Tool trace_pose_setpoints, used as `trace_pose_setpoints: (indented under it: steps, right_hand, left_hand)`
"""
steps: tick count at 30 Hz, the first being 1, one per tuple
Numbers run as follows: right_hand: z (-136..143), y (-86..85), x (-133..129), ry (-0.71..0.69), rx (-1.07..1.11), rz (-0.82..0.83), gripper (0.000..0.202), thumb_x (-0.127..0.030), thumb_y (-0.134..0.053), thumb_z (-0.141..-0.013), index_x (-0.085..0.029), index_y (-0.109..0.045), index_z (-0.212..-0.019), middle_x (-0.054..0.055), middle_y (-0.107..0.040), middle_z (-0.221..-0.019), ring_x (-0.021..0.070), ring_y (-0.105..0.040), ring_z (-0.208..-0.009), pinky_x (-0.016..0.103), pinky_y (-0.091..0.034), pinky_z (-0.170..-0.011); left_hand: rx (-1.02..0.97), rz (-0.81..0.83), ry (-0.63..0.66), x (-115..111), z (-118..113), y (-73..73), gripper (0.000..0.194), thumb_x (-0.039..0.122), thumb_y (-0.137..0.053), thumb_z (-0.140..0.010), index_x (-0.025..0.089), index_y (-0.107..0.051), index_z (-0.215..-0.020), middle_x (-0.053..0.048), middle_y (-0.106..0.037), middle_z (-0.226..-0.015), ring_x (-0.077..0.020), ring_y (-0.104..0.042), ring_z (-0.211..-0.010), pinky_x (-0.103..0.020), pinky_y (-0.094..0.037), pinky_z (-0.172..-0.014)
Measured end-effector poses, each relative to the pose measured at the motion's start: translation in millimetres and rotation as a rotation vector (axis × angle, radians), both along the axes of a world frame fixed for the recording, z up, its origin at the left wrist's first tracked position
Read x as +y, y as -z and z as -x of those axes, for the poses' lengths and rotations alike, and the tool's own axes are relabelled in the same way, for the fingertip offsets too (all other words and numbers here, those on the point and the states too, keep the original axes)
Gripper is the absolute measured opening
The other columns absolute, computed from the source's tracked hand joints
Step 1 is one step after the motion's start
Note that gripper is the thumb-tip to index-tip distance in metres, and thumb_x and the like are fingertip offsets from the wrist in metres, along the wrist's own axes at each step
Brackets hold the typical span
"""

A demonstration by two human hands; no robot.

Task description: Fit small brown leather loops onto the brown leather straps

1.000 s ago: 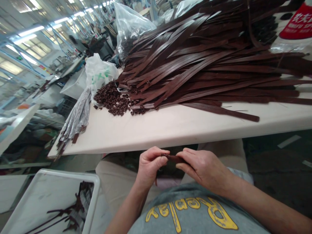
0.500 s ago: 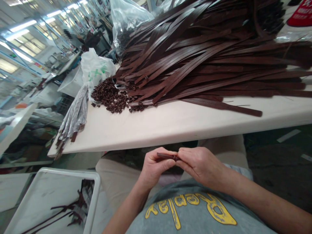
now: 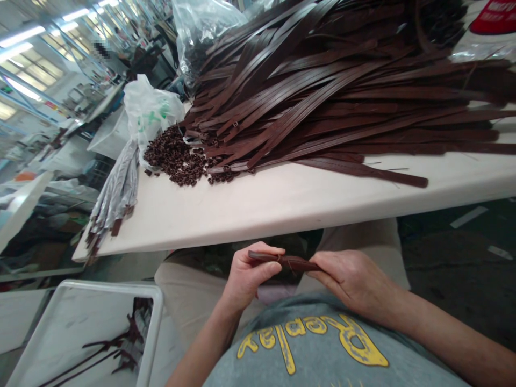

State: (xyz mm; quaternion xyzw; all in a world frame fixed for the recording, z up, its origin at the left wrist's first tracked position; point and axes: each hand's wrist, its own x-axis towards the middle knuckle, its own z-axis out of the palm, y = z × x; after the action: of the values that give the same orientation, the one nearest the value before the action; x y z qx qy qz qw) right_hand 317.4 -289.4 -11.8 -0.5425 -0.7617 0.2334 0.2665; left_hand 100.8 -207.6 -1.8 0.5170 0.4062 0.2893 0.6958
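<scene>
Between my two hands, just off the table's front edge and over my lap, a dark brown leather strap stretches sideways. My left hand pinches it between thumb and fingers, and one end sticks out past the thumb to the left. A small loop appears to sit around the strap beside the left thumb, with a thin thread hanging there. My right hand is closed on the strap farther right; the part inside that hand is hidden.
Many long brown straps are heaped on the white table. Left of them lie a pile of small brown loops, a white plastic bag and wrapped straps. A white tray holding dark straps stands lower left.
My right hand has moved right, away from my left hand, and more of the strap shows between them. The view has shifted slightly.
</scene>
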Motion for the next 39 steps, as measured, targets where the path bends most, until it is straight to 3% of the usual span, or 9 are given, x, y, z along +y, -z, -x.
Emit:
trace_pose_setpoints:
  steps: [7,15,19,23,26,29,31,34,39]
  right_hand:
    - [15,-0.2,7,-0.007,0.015,-0.056,0.042,-0.031,-0.037,-0.105,-0.020,-0.057,-0.070,0.001,-0.064,-0.060,0.0142,-0.059,-0.053,0.028,-0.032,-0.052]
    - [5,-4.2,5,0.007,-0.046,0.159,0.008,-0.025,-0.062,-0.092,-0.019,-0.063,-0.087,0.001,-0.070,-0.076,0.0191,-0.066,-0.065,0.028,-0.038,-0.057]
    - [9,4.9,0,0.021,-0.118,0.105,0.018,-0.022,-0.058,-0.094,-0.019,-0.059,-0.076,0.001,-0.069,-0.068,0.0192,-0.065,-0.060,0.029,-0.035,-0.054]
    - [15,0.5,6,0.059,-0.075,0.154,0.023,-0.027,-0.053,-0.097,-0.020,-0.060,-0.076,0.003,-0.069,-0.069,0.0190,-0.065,-0.062,0.028,-0.037,-0.056]
    - [-3,-4.8,7,0.023,0.088,0.274,0.021,-0.036,-0.059,-0.092,-0.019,-0.065,-0.102,0.007,-0.073,-0.093,0.0219,-0.068,-0.080,0.030,-0.047,-0.068]
    - [-35,-1.5,-6,-0.019,0.248,0.432,0.055,-0.045,-0.066,-0.085,-0.020,-0.055,-0.133,0.012,-0.068,-0.123,0.0282,-0.066,-0.104,0.037,-0.051,-0.086]
    - [-54,4.4,-20,-0.021,0.287,0.582,0.049,-0.046,-0.066,-0.085,-0.021,-0.062,-0.127,0.010,-0.071,-0.118,0.0293,-0.067,-0.103,0.038,-0.053,-0.086]
    - [-68,10.4,-41,-0.022,0.332,0.743,0.031,-0.047,-0.056,-0.091,-0.022,-0.073,-0.098,0.005,-0.075,-0.093,0.0252,-0.069,-0.085,0.032,-0.055,-0.074]
    - [-62,2.9,-43,0.061,0.275,0.608,0.038,-0.051,-0.054,-0.090,-0.022,-0.072,-0.074,0.004,-0.071,-0.073,0.0209,-0.066,-0.066,0.027,-0.054,-0.061]
  left_hand:
    - [-0.016,0.059,0.050,-15,-20,1.1,0.028,0.034,-0.090,-0.063,0.019,-0.080,-0.085,-0.004,-0.070,-0.083,-0.0174,-0.063,-0.079,-0.029,-0.051,-0.074]
    - [-0.048,0.060,-0.029,-5,-10,10.5,0.026,0.032,-0.090,-0.064,0.019,-0.080,-0.084,-0.002,-0.069,-0.079,-0.0145,-0.061,-0.074,-0.026,-0.049,-0.070]
    - [-0.055,0.097,-0.010,-10,-13,12.9,0.025,0.030,-0.090,-0.064,0.020,-0.080,-0.084,-0.002,-0.069,-0.080,-0.0141,-0.061,-0.075,-0.025,-0.048,-0.072]
    - [-0.058,0.160,0.038,-17,-23,12.0,0.026,0.028,-0.089,-0.064,0.019,-0.079,-0.086,-0.003,-0.071,-0.085,-0.0164,-0.063,-0.081,-0.027,-0.050,-0.075]
    - [-0.074,0.140,0.031,-14,-23,14.0,0.025,0.029,-0.087,-0.068,0.018,-0.078,-0.089,-0.003,-0.073,-0.087,-0.0164,-0.064,-0.084,-0.026,-0.050,-0.079]
    - [-0.140,0.162,-0.076,-4,-16,16.9,0.026,0.031,-0.085,-0.071,0.020,-0.079,-0.094,-0.002,-0.074,-0.087,-0.0125,-0.064,-0.078,-0.022,-0.049,-0.074]
    - [-0.204,0.207,-0.159,3,-12,16.4,0.029,0.032,-0.086,-0.070,0.020,-0.079,-0.096,-0.002,-0.074,-0.089,-0.0115,-0.064,-0.078,-0.021,-0.050,-0.073]
    - [-0.276,0.229,-0.251,8,-8,11.5,0.033,0.034,-0.085,-0.071,0.020,-0.078,-0.100,-0.003,-0.074,-0.090,-0.0129,-0.066,-0.081,-0.023,-0.052,-0.077]
    - [-0.294,0.166,-0.146,0,-6,2.9,0.053,0.031,-0.086,-0.069,0.023,-0.072,-0.119,-0.007,-0.075,-0.108,-0.0193,-0.068,-0.098,-0.030,-0.051,-0.091]
